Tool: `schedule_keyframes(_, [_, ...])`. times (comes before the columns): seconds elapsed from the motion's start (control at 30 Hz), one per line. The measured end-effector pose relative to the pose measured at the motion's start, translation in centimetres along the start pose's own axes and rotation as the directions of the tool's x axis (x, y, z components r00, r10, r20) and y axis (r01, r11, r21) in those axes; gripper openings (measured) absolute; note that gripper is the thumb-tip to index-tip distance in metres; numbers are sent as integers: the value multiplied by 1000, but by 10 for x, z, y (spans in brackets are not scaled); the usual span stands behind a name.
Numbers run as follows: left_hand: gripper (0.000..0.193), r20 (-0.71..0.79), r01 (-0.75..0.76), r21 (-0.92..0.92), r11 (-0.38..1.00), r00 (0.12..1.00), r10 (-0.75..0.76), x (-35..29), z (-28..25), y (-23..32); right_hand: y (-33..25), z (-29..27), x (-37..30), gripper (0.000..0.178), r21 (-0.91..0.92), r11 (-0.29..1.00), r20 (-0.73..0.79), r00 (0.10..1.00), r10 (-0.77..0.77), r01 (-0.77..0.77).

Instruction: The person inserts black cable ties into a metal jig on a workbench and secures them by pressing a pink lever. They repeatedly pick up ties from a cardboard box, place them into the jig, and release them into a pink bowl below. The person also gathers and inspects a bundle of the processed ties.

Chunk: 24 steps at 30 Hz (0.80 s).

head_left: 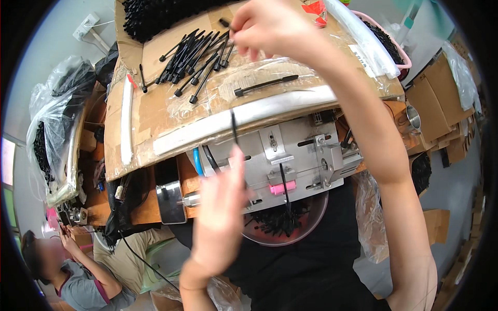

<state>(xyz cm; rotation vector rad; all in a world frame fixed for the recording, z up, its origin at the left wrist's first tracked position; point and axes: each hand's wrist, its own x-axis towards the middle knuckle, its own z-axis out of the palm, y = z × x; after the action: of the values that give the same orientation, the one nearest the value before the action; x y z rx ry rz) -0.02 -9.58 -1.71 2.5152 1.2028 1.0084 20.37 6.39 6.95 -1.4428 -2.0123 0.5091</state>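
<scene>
My left hand (220, 217), smeared by motion, is over the left part of a metal fixture (259, 147). A thin black plastic stick (233, 122) points up from its fingertips. Farther off, my right hand (275, 31) pinches a black stick (224, 23) above the cardboard, its fingers hiding most of it. Beside it lies a loose pile of black sticks with thick heads (189, 54). One more stick (264, 85) lies alone nearer me. Another black stick (284, 181) rests across the fixture by a pink block (282, 187).
A bowl (321, 212) of black pieces sits below the fixture. White padding strips (207, 129) line the cardboard (140, 147). A phone-like dark slab (168, 194) lies at left. A co-worker (93, 285) sits lower left. Cardboard boxes (433, 98) stand at right.
</scene>
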Motion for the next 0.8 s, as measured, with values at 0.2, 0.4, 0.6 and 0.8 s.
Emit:
schedule_keyframes(0.2, [65,184,3,152,988,982,-32,-68,73,43,-10,-34,-89,36,497,857,-232,973,-22,138])
schedule_keyframes(0.4, [66,250,44,149,988,965,-81,-60,80,44,4,-20,-160,16,590,772,-405,914,29,237])
schedule_keyframes(0.6, [59,253,41,70,997,966,-58,-36,53,38,15,58,-248,46,66,967,-368,907,-206,246])
schedule_keyframes(0.8, [27,13,-147,99,984,989,146,100,17,-31,20,128,-275,63,28,991,-235,964,-122,133])
